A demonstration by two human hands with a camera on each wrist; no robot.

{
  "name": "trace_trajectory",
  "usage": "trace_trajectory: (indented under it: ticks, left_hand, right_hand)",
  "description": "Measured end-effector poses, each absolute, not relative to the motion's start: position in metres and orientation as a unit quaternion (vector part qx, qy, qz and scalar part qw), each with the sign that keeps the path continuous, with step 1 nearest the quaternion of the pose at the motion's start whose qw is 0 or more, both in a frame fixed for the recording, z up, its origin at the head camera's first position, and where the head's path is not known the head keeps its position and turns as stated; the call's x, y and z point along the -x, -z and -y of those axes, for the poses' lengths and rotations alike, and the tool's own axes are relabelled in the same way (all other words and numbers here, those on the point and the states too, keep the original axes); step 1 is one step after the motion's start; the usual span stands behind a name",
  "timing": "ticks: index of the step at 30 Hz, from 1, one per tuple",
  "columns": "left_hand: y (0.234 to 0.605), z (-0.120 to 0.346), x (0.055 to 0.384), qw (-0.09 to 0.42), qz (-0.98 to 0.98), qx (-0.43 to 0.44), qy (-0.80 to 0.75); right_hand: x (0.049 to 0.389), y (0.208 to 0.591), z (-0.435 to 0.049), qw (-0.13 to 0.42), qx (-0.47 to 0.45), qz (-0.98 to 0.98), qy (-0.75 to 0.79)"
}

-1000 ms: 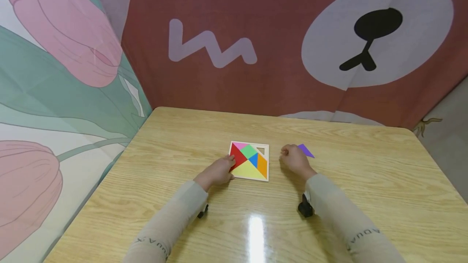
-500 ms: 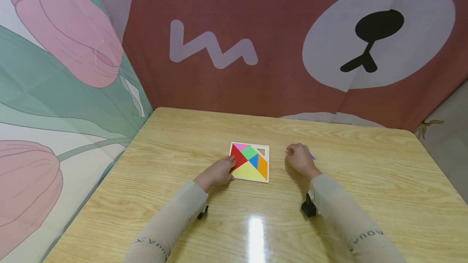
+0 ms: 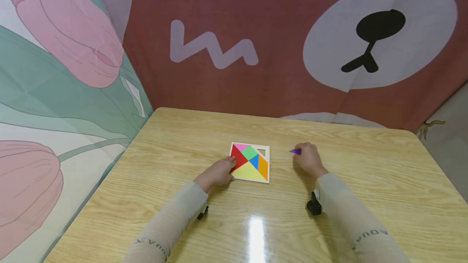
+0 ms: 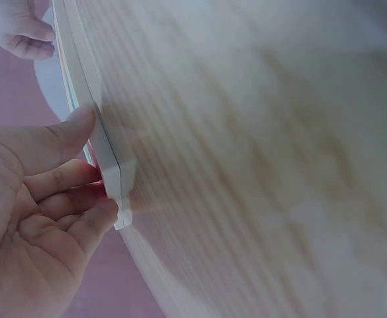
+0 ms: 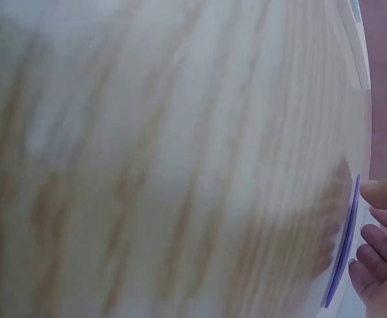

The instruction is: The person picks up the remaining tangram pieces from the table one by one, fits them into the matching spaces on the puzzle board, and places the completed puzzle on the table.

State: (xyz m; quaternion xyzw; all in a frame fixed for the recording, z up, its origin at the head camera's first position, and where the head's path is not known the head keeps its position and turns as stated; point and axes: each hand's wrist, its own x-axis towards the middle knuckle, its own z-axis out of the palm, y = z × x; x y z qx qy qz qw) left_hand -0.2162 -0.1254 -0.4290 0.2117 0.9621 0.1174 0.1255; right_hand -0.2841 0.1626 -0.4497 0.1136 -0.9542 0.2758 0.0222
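Observation:
My left hand (image 3: 218, 170) grips the lower left corner of a white-framed tangram board (image 3: 252, 181). In the left wrist view, its thumb lies along the frame edge and its fingertips bend over the corner. Red (image 3: 238, 158), yellow (image 3: 248, 171), orange (image 3: 262, 168), blue (image 3: 254, 161), green (image 3: 250, 152) and pink (image 3: 241, 146) pieces fill the frame. A triangular recess (image 3: 261, 152) shows at its upper right. My right hand (image 3: 308, 159) holds a purple triangular tangram piece (image 3: 295, 151) low over the table, right of the board; the hand covers part of it.
The light wooden table (image 3: 175, 149) carries the board near its middle. Behind it hangs a reddish cloth (image 3: 219, 92) with a cartoon face. A flower-patterned cloth (image 3: 73, 104) hangs at the left. Black wrist devices (image 3: 313, 205) sit under both sleeves.
My right hand has moved a little to the right. The purple piece, at first behind the hand's right side, now sticks out at its left. My left hand stays on the board.

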Motion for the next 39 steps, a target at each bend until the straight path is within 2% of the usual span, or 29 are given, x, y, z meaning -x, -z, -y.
trace_trajectory:
  ticks: [23, 39]
  left_hand:
    - [0.433, 0.126, 0.218, 0.138, -0.963, -0.198, -0.119]
    - [0.433, 0.127, 0.219, 0.129, -0.961, -0.218, -0.107]
  right_hand:
    - [0.288, 0.449, -0.171, 0.026, -0.101, 0.963, -0.25]
    - [0.296, 0.45, -0.174, 0.015, -0.046, 0.965, -0.257]
